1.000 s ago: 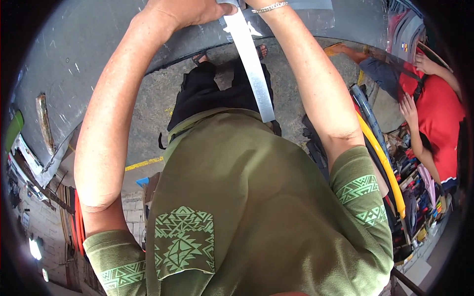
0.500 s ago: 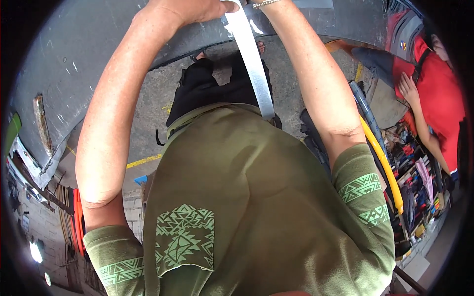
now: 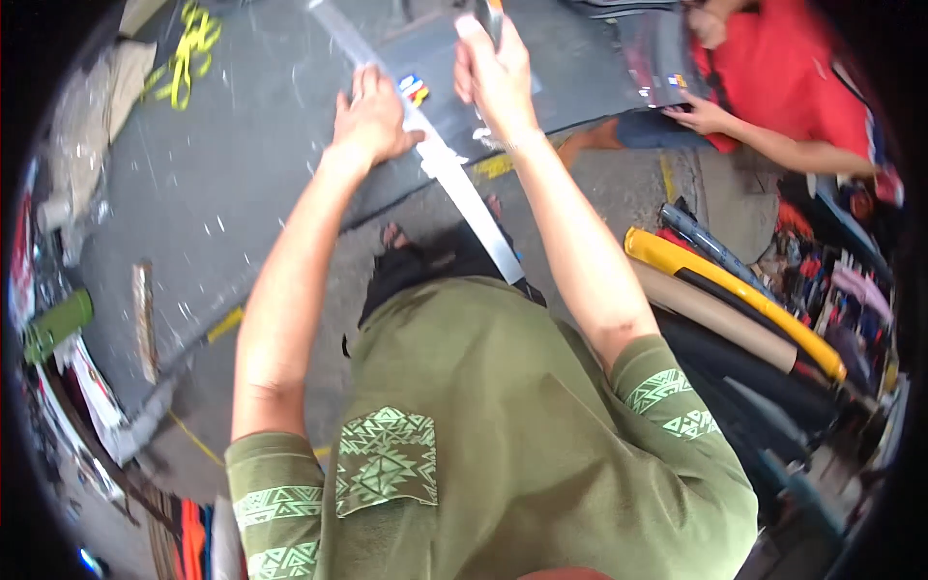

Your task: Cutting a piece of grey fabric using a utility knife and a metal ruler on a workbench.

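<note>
A long silver metal straightedge (image 3: 464, 198) lies slanted across a large dark grey sheet (image 3: 242, 174) and reaches back to my green shirt. My left hand (image 3: 372, 121) presses down on the straightedge near its far part, fingers curled over it. Just right of the straightedge, my right hand (image 3: 495, 82) is closed around a small narrow cutter (image 3: 489, 14), held upright above the sheet. A small coloured sticker (image 3: 414, 87) lies between the two hands.
Another person in red sits at the top right with a hand (image 3: 701, 116) on a second dark sheet (image 3: 657, 58). A yellow roll (image 3: 735, 295) and a brown roll (image 3: 715, 324) lie to my right. A green cylinder (image 3: 58, 324) and a yellow cord (image 3: 193, 39) lie on the left.
Both hands, cut off by the top edge before, now show fully in the upper middle. The straightedge still lies under my left hand. The person in red appears higher up.
</note>
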{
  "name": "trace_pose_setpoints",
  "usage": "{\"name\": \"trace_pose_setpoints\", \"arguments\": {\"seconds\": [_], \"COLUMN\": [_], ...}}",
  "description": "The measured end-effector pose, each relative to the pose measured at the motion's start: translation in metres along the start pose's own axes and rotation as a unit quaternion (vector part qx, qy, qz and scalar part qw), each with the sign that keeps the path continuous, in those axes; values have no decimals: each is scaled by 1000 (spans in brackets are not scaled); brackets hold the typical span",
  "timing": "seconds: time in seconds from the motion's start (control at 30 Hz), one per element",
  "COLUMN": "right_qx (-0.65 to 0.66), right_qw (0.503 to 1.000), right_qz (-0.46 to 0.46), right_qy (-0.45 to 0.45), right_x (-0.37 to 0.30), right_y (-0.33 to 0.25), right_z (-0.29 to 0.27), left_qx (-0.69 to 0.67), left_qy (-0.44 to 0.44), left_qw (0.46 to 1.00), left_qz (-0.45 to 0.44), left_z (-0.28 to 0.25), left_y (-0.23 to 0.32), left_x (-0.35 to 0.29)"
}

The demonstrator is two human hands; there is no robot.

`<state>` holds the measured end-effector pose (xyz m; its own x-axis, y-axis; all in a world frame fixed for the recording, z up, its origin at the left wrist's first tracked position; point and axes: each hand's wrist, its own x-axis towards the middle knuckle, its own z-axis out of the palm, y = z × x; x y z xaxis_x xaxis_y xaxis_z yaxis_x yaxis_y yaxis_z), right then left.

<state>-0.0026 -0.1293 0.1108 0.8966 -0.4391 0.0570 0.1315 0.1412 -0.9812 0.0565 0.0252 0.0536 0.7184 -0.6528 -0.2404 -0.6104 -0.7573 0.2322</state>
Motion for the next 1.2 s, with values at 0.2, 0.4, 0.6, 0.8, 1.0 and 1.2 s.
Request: {"name": "trace_pose_setpoints", "arguments": {"seconds": [0.2, 0.4, 0.6, 0.8, 1.0, 1.2], "right_qx": [-249, -322, 87, 380, 412, 231], "right_qw": [963, 883, 958, 902, 851, 879], "right_qz": [-12, 286, 190, 167, 319, 354], "right_qy": [102, 185, 197, 119, -59, -223], "right_x": [-104, -212, -219, -245, -273, -249], "right_y": [-40, -71, -59, -40, -27, -37], "right_z": [-113, -192, -199, -214, -203, -175], "left_qx": [-271, -436, -383, -359, -376, -407], "left_qy": [156, -15, -339, -77, -55, -5], "left_qw": [948, 725, 580, 697, 756, 801], "left_qz": [60, 532, 634, 616, 533, 439], "left_z": [-17, -188, -269, -253, -247, -242], "left_y": [-1, 90, 138, 194, 235, 250], "left_x": [-54, -183, -212, -256, -279, -309]}}
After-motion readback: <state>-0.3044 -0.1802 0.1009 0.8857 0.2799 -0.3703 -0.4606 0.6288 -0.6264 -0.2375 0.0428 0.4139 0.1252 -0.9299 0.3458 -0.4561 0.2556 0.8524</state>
